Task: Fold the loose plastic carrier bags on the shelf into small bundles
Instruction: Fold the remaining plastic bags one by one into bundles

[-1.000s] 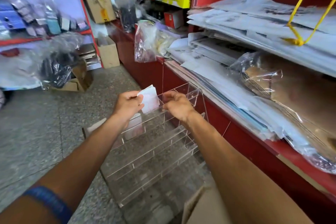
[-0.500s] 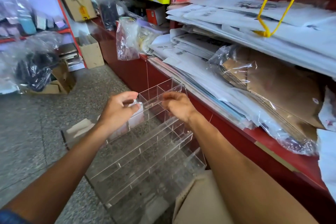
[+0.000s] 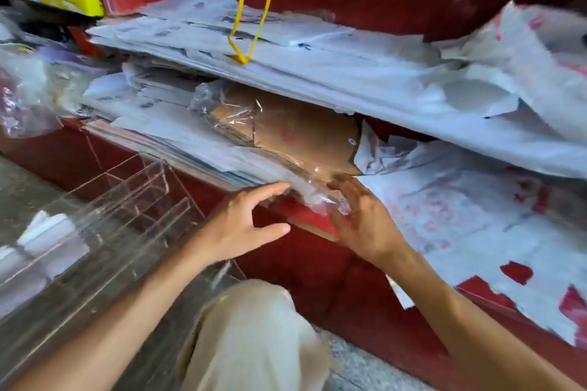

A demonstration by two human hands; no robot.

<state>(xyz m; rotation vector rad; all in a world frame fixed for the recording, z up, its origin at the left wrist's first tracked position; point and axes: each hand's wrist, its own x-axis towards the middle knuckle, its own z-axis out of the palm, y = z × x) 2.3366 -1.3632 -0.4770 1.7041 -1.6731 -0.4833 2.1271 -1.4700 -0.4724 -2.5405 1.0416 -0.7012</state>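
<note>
head view: landmark is the red shelf edge (image 3: 309, 219). both hands sit at this edge, fingers extended, gripping nothing. left hand (image 3: 241, 225) reaches from the left of it, fingertips touching the clear wrap (image 3: 228, 105) around the brown card. right hand (image 3: 365, 219) lies just right of the left hand, at the wrap's lower corner. the loose carrier bags (image 3: 460, 209), white with red print, lie on the shelf to the right of the edge point, sprawled flat along the shelf. judgement: the right hand is nearer; the reach goes rightward.
</note>
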